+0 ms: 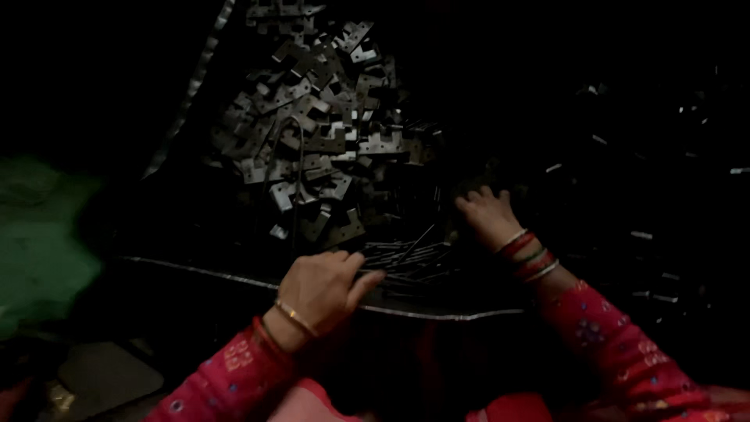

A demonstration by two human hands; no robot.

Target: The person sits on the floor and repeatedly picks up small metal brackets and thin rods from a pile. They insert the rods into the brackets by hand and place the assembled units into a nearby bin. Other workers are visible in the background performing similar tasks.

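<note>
The scene is very dark. A heap of flat grey metal plates with notches and holes [320, 133] fills a wide metal tray [234, 275]. A bundle of thin metal pins [406, 262] lies at the tray's near edge. My left hand [324, 289] rests on the near edge with its fingers curled, fingertips touching the pins. My right hand [488, 215] reaches into the dark right part of the tray, palm down with fingers bent; what it touches is hidden. Both wrists wear bangles, and the sleeves are red and patterned.
A green surface [39, 242] shows at the far left. More small metal pieces [648, 234] glint in the dark on the right. A thin wire loop [299, 156] stands up in the heap. A pale flat slab [101, 375] lies at lower left.
</note>
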